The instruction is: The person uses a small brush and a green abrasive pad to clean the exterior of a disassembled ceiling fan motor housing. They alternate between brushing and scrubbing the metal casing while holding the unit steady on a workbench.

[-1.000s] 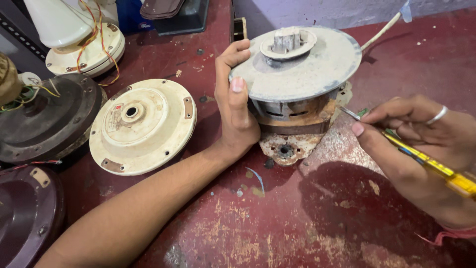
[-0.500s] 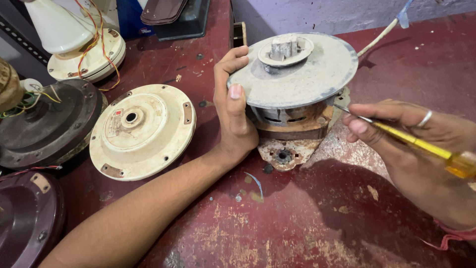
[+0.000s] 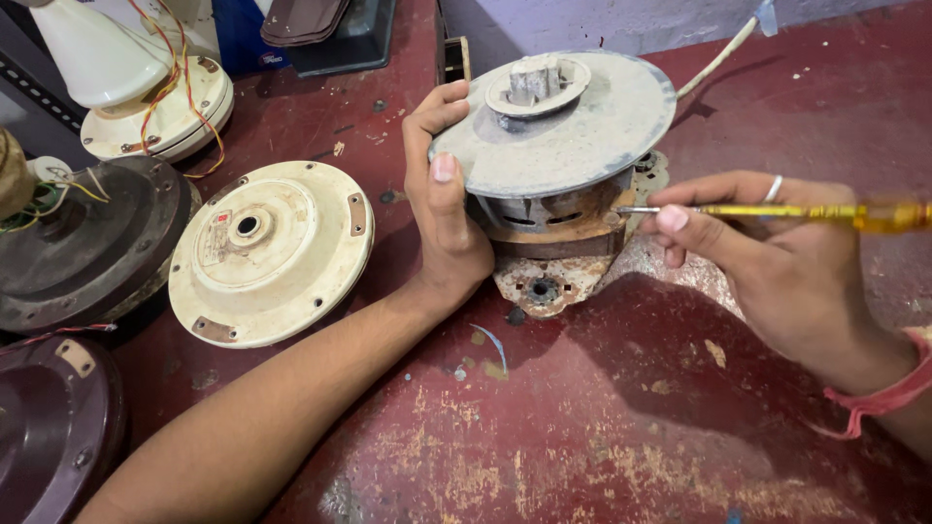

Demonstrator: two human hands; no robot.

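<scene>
The dusty grey round motor with rusty base stood on the worn red table, gripped by the left hand. The yellow-handled screwdriver, grasped in the right hand, was set against its side; the motor casing appeared not opened yet.

Your motor is dull grey metal on top, dusty and matt, with a rusty, pitted base plate. The screwdriver in your right hand has a clear yellow plastic handle and a bright steel shaft. The cream cover looks matt, stained. The counter is rough, its maroon paint chipped.
</scene>
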